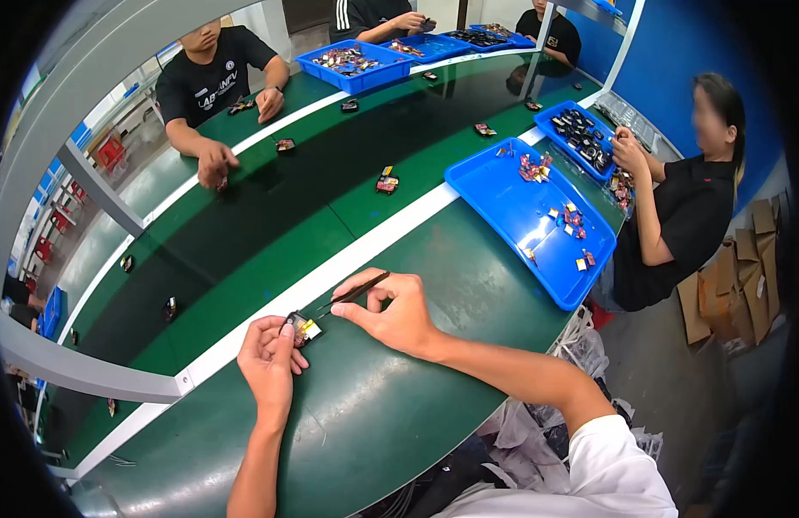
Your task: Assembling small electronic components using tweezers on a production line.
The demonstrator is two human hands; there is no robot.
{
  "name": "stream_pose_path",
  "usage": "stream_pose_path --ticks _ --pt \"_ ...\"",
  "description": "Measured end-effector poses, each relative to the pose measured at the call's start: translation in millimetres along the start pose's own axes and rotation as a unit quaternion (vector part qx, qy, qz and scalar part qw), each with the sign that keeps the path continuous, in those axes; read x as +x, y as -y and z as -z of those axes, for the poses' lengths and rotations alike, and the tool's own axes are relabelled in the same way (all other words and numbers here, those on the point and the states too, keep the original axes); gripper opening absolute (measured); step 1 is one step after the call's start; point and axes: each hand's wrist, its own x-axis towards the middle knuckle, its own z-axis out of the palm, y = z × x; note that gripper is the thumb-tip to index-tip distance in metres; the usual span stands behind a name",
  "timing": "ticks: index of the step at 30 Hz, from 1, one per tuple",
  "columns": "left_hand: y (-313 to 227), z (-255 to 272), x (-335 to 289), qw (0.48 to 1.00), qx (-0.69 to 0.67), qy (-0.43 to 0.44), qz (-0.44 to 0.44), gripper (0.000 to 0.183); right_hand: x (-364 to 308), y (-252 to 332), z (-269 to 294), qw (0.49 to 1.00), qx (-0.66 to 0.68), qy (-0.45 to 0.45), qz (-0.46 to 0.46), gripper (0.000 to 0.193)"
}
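Note:
My left hand point(268, 361) pinches a small electronic module point(306, 330) with a black casing and a yellow and white label, just above the green tabletop point(365, 406). Dark tweezers point(363, 288) are gripped in my right hand point(401, 318), to the right of the module. Their thin tips point down and left toward its upper edge; whether they touch it, I cannot tell. My fingers cover part of the module's left side.
Beyond a white rail point(365, 240), a green conveyor belt point(330, 194) carries scattered modules point(387, 180). A blue tray point(494, 211) with small parts lies to my right. A grey frame post point(101, 188) stands left. Co-workers sit across the belt and at right, beside another blue tray point(548, 128).

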Motion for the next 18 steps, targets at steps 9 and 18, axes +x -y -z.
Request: stream_pose_path --ticks 9,18 --pt "-3.5 5.1 -3.4 1.000 0.001 -0.001 0.009 0.017 8.4 14.3 1.8 0.995 0.070 0.006 -0.077 0.016" --pt "0.6 5.4 -2.8 0.998 -0.056 0.018 0.013 0.017 -7.1 32.9 -6.7 0.992 0.064 0.060 -0.091 0.016"
